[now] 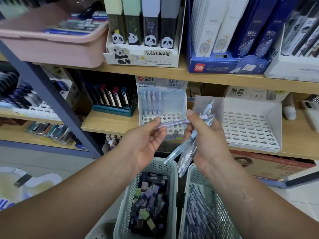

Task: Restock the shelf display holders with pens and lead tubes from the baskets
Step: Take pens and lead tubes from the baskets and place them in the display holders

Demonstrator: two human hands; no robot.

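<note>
Pinching one pen (172,123) in left grip (146,137), clamping pen bundle (188,149) in right grip (203,133), both at 6 o'clock of holder (170,117). Could drop bundle twd baskets (155,163) if right grip slackens; could miss hole w/ tip.

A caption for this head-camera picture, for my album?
Left hand pinches a purple pen; right hand grips a pen bundle, before the shelf's holed holder.

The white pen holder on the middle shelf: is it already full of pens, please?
No, only four pens stand at the back of the pen holder, and its other visible holes are empty.
</note>
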